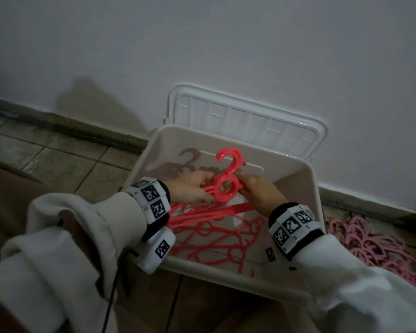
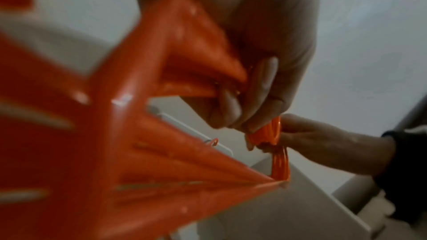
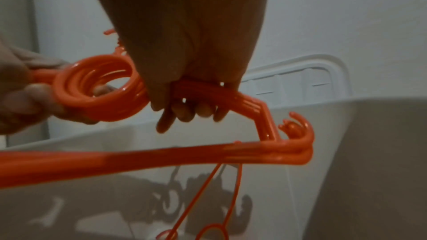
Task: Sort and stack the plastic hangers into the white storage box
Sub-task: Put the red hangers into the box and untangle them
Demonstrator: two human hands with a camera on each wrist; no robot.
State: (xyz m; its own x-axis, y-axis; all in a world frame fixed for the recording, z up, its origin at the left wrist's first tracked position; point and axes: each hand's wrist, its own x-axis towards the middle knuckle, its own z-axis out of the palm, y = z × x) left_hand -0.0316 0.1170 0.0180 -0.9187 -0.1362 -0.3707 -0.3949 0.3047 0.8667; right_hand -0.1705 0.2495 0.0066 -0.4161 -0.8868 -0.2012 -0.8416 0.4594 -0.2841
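Note:
A bundle of red plastic hangers (image 1: 226, 186) hangs over the open white storage box (image 1: 308, 179), hooks pointing away from me. My left hand (image 1: 190, 188) grips the bundle's left shoulder arms, fingers curled round them (image 2: 231, 105). My right hand (image 1: 257, 188) grips the right shoulder arms beside the ring (image 3: 101, 94), fingers wrapped under the stack (image 3: 184, 112). Loose red hangers (image 1: 221, 239) lie on the box floor below. The bundle's lower bars (image 3: 138, 156) run across the right wrist view.
The box lid (image 1: 247, 116) leans upright against the white wall behind the box. A heap of pale pink hangers (image 1: 375, 243) lies on the tiled floor to the right of the box. Brown cardboard lies under my arms at the near left.

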